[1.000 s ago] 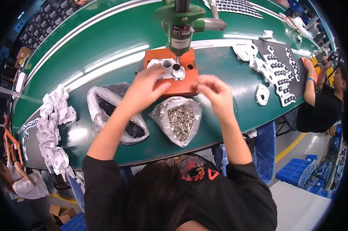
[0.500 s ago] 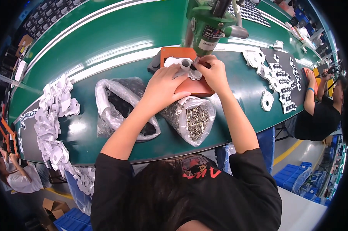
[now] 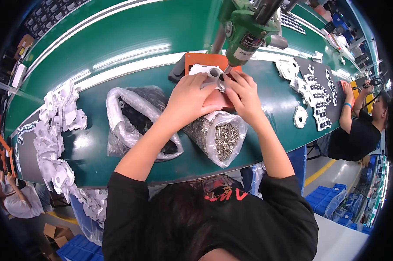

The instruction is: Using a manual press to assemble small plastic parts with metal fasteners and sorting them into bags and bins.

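Gripping the white part (image 3: 207, 71) on the orange fixture (image 3: 200, 61), both hands (image 3: 192, 93) (image 3: 242, 91) sit near the green screwdriver (image 3: 244, 26) at upper centre; fingers could get pinched.

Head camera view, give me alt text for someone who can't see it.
Both hands, left hand and right hand, hold a white plastic part on an orange block under a green press tool. On the green work table beside them lie a clear bag of small metal screws and a pile of white plastic parts.
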`<act>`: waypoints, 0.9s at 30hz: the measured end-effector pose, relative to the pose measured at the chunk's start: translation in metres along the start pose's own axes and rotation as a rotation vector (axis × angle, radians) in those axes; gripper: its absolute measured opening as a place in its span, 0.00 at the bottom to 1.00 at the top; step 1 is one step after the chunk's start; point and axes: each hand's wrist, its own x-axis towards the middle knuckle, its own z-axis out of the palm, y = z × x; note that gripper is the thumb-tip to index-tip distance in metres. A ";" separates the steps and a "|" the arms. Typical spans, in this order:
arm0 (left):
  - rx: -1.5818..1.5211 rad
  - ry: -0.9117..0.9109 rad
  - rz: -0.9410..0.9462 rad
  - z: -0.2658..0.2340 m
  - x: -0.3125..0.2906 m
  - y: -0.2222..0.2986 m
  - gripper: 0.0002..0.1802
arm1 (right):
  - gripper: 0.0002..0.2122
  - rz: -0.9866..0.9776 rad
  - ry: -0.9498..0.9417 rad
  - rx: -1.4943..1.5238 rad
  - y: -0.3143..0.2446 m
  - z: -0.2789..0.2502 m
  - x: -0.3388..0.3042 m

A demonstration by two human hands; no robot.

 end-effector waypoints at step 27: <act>-0.078 0.123 0.030 0.013 0.005 0.000 0.16 | 0.13 0.284 0.058 3.391 -0.032 -0.261 0.144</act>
